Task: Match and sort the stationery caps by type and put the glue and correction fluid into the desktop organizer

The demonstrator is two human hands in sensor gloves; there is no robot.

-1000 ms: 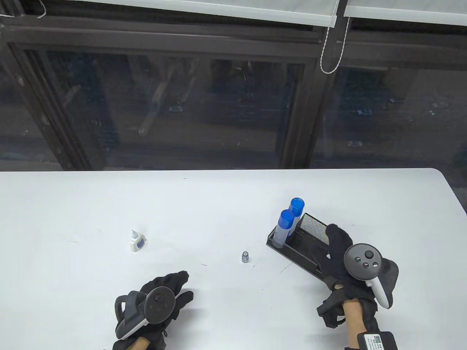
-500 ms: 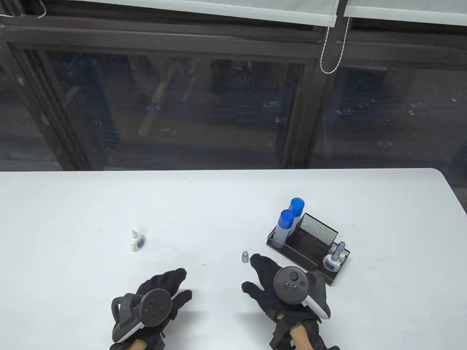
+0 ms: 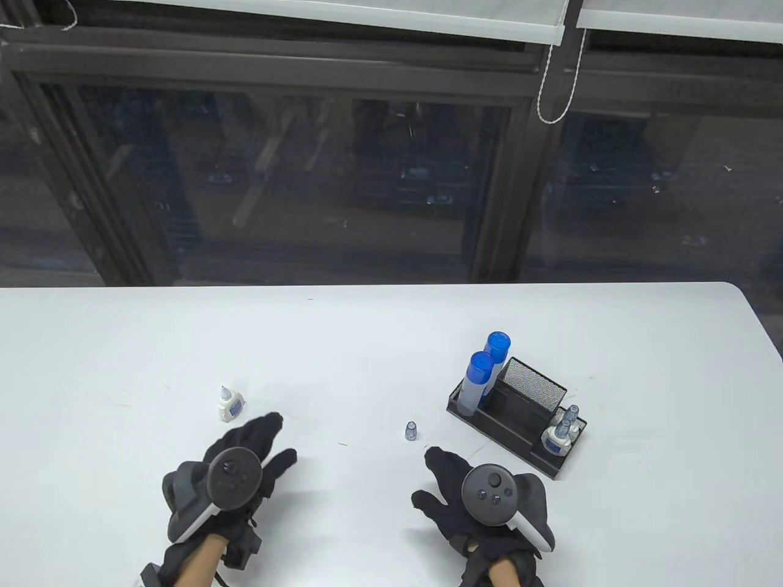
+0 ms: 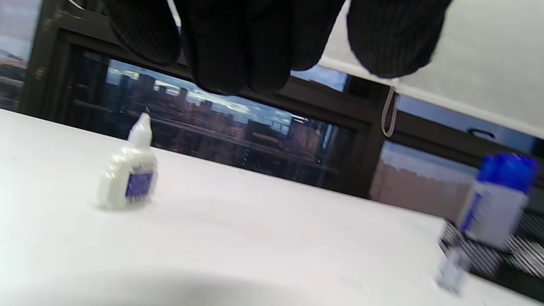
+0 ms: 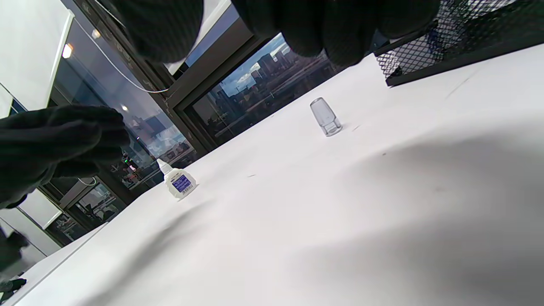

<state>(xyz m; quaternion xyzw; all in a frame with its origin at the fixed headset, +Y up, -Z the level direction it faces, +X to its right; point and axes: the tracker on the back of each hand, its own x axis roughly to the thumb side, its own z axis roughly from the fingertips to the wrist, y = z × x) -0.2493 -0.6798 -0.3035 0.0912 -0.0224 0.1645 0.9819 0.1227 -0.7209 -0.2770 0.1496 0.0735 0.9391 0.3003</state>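
A small white correction fluid bottle (image 3: pixel 229 405) (image 4: pixel 128 174) (image 5: pixel 177 181) stands uncapped on the white table. My left hand (image 3: pixel 254 441) hovers just below and to the right of it, fingers straight, holding nothing. A clear loose cap (image 3: pixel 411 430) (image 5: pixel 325 116) stands upright mid-table. My right hand (image 3: pixel 445 483) hovers a little below and to the right of the cap, open and empty. The black mesh organizer (image 3: pixel 520 428) holds two blue-capped glue sticks (image 3: pixel 478 379) at its left end and two small capped bottles (image 3: pixel 563 431) at its right end.
The table's far edge (image 3: pixel 367 285) runs along a dark window; its right edge curves off at the far right. A blind cord (image 3: pixel 550 79) hangs in front of the window, away from the work.
My left hand moved up and left toward the uncapped bottle. My right hand left the organizer a second ago, swung left to the cap, and has since drawn back slightly.
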